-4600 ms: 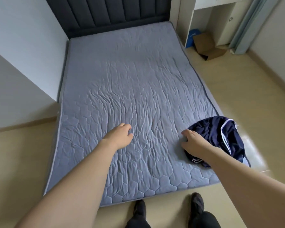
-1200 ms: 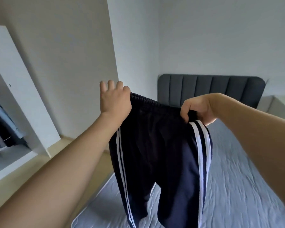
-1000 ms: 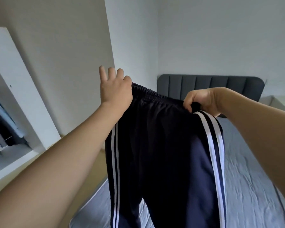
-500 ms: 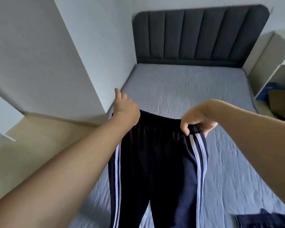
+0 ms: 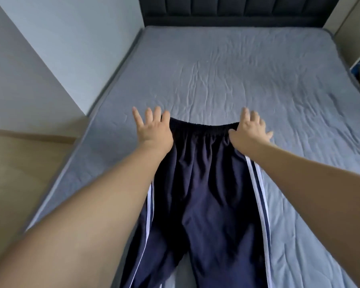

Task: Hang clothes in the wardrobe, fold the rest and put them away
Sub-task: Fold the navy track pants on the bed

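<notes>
Head view: navy track trousers (image 5: pixel 204 196) laid out on the bed (image 5: pixel 258 75), waistband far, legs running back toward the person.

Left hand (image 5: pixel 154 133) and right hand (image 5: pixel 248 133) rest at the two waistband corners, fingers spread, gripping nothing. Both look equally near; the long axis runs straight away from the body, so a fold would likely go sideways, leg onto leg.

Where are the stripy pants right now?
In the head view, the navy track pants lie spread on the grey mattress near its foot, with the left hand and right hand at the waistband corners.
</notes>
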Available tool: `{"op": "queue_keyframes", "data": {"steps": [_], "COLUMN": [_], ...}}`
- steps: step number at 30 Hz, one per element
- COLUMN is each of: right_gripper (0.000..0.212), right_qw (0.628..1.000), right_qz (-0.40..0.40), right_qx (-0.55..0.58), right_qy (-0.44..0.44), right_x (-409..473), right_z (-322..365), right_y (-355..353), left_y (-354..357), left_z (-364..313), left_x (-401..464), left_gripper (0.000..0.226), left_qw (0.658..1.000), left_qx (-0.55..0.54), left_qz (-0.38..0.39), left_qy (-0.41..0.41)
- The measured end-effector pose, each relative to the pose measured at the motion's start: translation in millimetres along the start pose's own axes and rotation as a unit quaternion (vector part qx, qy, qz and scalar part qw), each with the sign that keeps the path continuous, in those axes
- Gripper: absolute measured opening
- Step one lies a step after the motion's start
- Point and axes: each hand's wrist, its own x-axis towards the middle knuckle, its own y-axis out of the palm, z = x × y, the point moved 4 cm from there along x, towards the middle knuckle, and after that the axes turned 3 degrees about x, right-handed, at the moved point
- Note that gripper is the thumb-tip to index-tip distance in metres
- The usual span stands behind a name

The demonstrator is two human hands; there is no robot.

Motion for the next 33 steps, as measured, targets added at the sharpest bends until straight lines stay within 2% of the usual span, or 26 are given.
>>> {"op": "queue_keyframes", "data": {"steps": [2,5,7,10,13,18,22,24,26,27,28,30,33], "right_gripper": [0.067,0.062,0.062,0.062,0.065,0.066,0.065,0.065,0.065,0.065,0.065,0.065,0.064], "right_qw": [0.996,0.975,0.967,0.969,0.974,0.982,0.983,0.983,0.983,0.983,0.982,0.982,0.982], "right_qz": [0.014,0.083,0.129,0.147,0.116,0.021,0.024,0.021,0.019,0.021,0.023,0.018,0.007], "right_qx": [-0.061,-0.144,-0.168,-0.171,-0.165,-0.116,-0.099,-0.102,-0.107,-0.111,-0.112,-0.115,-0.116], "right_qy": [-0.058,-0.147,-0.139,-0.097,-0.102,-0.147,-0.154,-0.152,-0.148,-0.148,-0.149,-0.149,-0.150], "right_x": [-1,-19,-28,-21,-14,-17,-12,-11,-5,-1,1,-1,-3], "right_z": [-19,-59,-86,-120,-141,-158,-160,-160,-163,-163,-163,-164,-160], "right_y": [64,159,206,251,279,303,314,315,311,311,310,310,309], "left_y": [64,156,204,251,283,323,334,326,311,304,297,293,286], "left_z": [-26,-61,-71,-79,-85,-91,-88,-77,-61,-53,-49,-45,-13], "left_x": [-6,-32,-46,-47,-47,-56,-52,-40,-13,3,18,45,78], "left_gripper": [0.059,0.058,0.056,0.058,0.062,0.070,0.070,0.065,0.059,0.054,0.045,0.028,0.017], "left_qw": [0.996,0.975,0.960,0.954,0.958,0.984,0.982,0.985,0.983,0.980,0.977,0.978,0.991], "left_qx": [-0.082,-0.147,-0.155,-0.157,-0.140,-0.092,-0.116,-0.154,-0.168,-0.162,-0.164,-0.153,-0.070], "left_qz": [0.043,0.158,0.221,0.248,0.241,0.132,0.106,0.056,-0.014,-0.013,0.020,0.098,0.106], "left_qy": [0.004,0.059,0.071,0.064,0.063,0.078,0.102,0.054,-0.067,-0.116,-0.137,-0.098,-0.040]}}
